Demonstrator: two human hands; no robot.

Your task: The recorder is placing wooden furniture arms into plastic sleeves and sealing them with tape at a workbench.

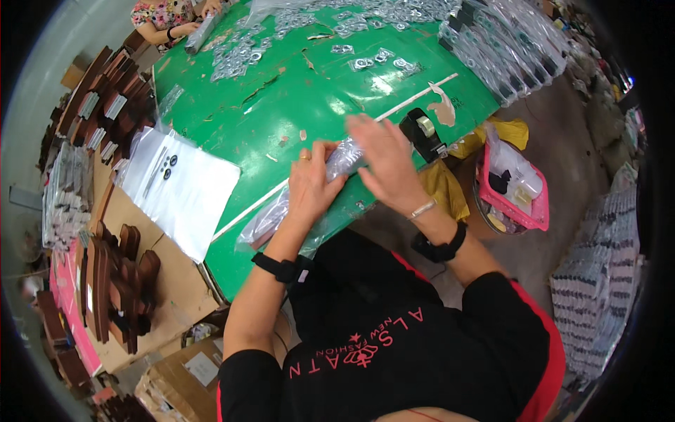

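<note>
My left hand (313, 184) and my right hand (385, 163) both press on a clear plastic bag (295, 200) filled with small packed items, lying at the near edge of the green table (316, 98). The left hand grips the middle of the bag. The right hand lies flat over its far end, fingers spread. A black tape dispenser (424, 132) stands just right of my right hand.
A stack of clear flat bags (184, 184) lies to the left. Small packets of metal parts (246, 53) cover the far table. Another person's hands (193, 24) work at the far left. A pink basket (512, 190) sits to the right, brown pieces (119, 281) on cardboard to the left.
</note>
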